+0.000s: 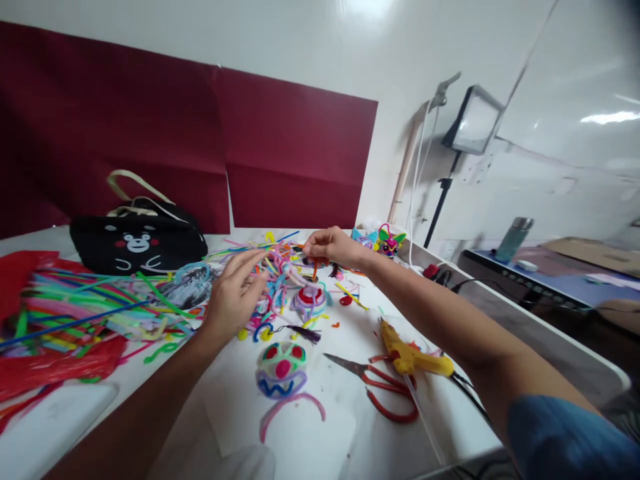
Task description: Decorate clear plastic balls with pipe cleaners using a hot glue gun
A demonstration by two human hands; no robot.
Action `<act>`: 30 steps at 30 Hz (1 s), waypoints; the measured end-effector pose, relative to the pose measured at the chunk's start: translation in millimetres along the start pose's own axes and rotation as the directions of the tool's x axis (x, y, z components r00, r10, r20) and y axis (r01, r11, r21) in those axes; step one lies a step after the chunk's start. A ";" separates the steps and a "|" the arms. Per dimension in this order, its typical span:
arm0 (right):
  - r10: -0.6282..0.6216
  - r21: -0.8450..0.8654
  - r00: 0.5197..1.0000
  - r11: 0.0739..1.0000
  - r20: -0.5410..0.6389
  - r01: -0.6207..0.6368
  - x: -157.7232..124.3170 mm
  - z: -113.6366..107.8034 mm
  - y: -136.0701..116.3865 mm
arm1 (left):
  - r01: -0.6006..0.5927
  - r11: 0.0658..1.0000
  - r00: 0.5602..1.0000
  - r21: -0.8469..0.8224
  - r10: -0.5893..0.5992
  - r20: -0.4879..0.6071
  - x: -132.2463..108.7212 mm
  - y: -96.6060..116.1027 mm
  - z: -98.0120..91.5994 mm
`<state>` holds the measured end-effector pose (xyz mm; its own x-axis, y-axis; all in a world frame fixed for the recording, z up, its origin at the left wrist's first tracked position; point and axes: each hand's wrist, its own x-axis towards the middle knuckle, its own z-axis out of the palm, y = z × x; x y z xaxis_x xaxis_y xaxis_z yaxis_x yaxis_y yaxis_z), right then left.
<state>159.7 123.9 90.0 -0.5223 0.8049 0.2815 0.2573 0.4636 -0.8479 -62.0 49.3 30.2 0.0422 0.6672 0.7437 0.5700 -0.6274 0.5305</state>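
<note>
My left hand (235,293) hovers with fingers stretched out over a tangle of coloured pipe cleaners (273,273) on the white table (320,433). Further back, my right hand (333,247) pinches an orange pipe cleaner (314,267) that hangs down from its fingers. A round pipe-cleaner figure (281,370) with red dots lies close in front, with a pink curved piece below it. A second round piece (309,299) in purple and red lies under my right hand.
Red-handled scissors (380,387) and a yellow glue gun (410,353) lie to the right. Long pipe cleaners on red plastic (65,313) fill the left. A black bear bag (137,243) stands at the back. A lamp on a stand (473,123) is at the right.
</note>
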 end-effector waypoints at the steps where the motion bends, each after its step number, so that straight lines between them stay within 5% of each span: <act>1: -0.011 0.000 1.000 1.000 0.028 0.011 -6.3 0.7 0.1 | -0.073 0.994 0.997 0.076 0.070 0.042 6.0 9.0 6.6; 5: -0.049 -0.004 0.993 0.999 0.107 0.049 -24.5 3.4 2.2 | -0.258 0.948 0.961 0.186 0.231 0.154 23.4 30.2 32.6; 12: -0.076 -0.046 0.996 0.996 0.051 0.079 -45.8 -12.9 26.1 | 0.107 0.988 0.969 0.112 -0.129 0.211 9.2 28.6 46.6; 19: -0.054 -0.032 0.998 0.998 0.031 0.055 -74.2 -12.4 47.3 | 0.173 0.984 0.948 0.041 -0.178 0.265 -15.3 25.3 43.1; 26: -0.021 -0.020 1.000 1.000 -0.005 0.021 -98.9 0.6 29.5 | -0.073 0.975 0.981 0.209 0.032 0.194 -31.1 30.8 30.6; 30: -0.009 -0.071 0.999 0.997 -0.039 0.006 -107.2 9.3 26.4 | -0.292 0.919 0.946 0.264 0.237 0.221 -36.3 28.5 20.7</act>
<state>214.9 46.5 33.2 -0.4923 0.8146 0.3067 0.3115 0.4939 -0.8118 -30.2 15.6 9.9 0.3565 0.5715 0.7391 0.7283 -0.6655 0.1633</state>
